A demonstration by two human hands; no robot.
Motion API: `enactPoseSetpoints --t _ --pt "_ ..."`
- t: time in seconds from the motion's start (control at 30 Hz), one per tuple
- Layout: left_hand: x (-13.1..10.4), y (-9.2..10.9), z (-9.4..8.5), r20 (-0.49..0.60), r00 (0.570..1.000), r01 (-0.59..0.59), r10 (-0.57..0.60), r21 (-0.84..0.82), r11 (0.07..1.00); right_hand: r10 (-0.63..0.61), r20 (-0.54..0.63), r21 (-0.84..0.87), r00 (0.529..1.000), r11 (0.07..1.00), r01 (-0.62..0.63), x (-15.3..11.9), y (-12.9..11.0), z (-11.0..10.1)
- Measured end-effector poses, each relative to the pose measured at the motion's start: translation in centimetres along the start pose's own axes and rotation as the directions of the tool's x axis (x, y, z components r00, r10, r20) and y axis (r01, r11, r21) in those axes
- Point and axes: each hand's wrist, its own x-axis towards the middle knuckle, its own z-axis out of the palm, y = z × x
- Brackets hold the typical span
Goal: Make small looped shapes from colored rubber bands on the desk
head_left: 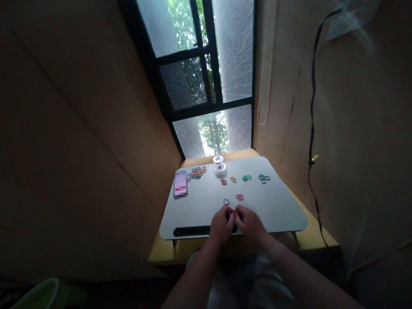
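My left hand [222,222] and my right hand [247,221] meet over the white table's near edge, their fingertips pinched together. A small reddish piece [234,212] shows between them, mostly hidden by the fingers. Just beyond my left hand lies a purple ring [226,201]. A small pile of pink rings [240,197] sits beyond my right hand. Farther back run groups of red rings [223,182], orange rings [233,179], green rings [246,177] and blue-teal rings [264,178]. A mixed heap of coloured rings [197,172] lies at the back left.
The white lap table [199,210] stands on a yellowish surface [322,235] by a window. A clear round container [220,168] is at its back, and a pixelated phone-like rectangle [180,183] at its left. A dark slot [191,231] runs along the front. A black cord [311,124] hangs on the right.
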Motion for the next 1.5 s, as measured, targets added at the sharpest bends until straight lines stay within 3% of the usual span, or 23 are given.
enactPoseSetpoints --t 1.5 --pt "0.31 -0.10 -0.07 -0.009 1.000 -0.003 0.003 0.002 1.000 0.003 0.006 -0.014 1.000 1.000 -0.003 0.31 0.01 -0.03"
